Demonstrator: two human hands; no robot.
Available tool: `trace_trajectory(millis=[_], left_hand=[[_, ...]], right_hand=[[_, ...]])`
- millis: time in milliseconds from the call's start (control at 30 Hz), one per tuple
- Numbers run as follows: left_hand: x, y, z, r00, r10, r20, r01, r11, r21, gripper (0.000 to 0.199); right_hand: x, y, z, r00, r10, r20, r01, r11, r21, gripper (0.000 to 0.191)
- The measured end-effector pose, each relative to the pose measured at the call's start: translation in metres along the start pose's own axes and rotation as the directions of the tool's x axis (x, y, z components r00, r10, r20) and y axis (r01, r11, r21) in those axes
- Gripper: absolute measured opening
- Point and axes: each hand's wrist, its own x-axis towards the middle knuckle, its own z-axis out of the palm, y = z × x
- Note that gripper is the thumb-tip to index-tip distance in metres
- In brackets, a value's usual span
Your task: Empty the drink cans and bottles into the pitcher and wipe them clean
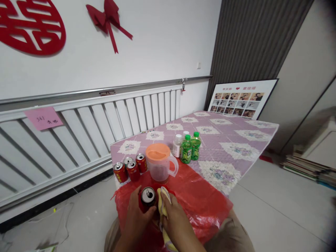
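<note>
My left hand [138, 209] is wrapped round a dark drink can [148, 196], its opened top facing up. In my right hand [174, 213] is a bunched yellow cloth [163, 201], close against the can's right side. Both are over a red plastic sheet [195, 196] spread on the near end of the table. Just beyond the can stands a clear plastic jug [159, 170] with an orange lid. Left of the jug are several red cans [133, 170], at least some with opened tops. My fingers and the cloth hide part of the can's side.
Behind the jug, two green bottles [186, 150] stand with white bottles [177, 146]. A purple floral tablecloth [207, 131] covers the table. Along the left side runs a white radiator [105, 122], with glasses [107, 93] above it. A photo board [240, 99] leans at the far end.
</note>
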Motion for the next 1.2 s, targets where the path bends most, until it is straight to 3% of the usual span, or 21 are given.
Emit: trace_trajectory(millis=[267,567,833,1200], left_hand=[[0.002,0.015,-0.002,0.999,0.022,0.029,-0.019,0.997,-0.073,0.051],[0.006,0.003,-0.007,0.992,0.026,0.122,-0.014,0.995,-0.099,0.056],[0.013,0.002,-0.017,0.958,0.026,0.287,0.029,0.982,-0.188,0.065],[0.016,0.009,-0.026,0.927,0.005,0.375,0.100,0.961,-0.259,0.069]], right_hand=[[0.002,-0.003,-0.007,0.997,-0.022,-0.068,0.031,0.990,0.139,0.080],[0.001,-0.004,0.003,0.995,0.029,0.092,-0.038,0.995,0.092,0.083],[0.005,-0.007,-0.007,0.999,-0.036,-0.029,0.041,0.980,0.197,0.078],[0.002,-0.001,0.002,0.995,0.017,0.103,-0.025,0.997,0.070,0.080]])
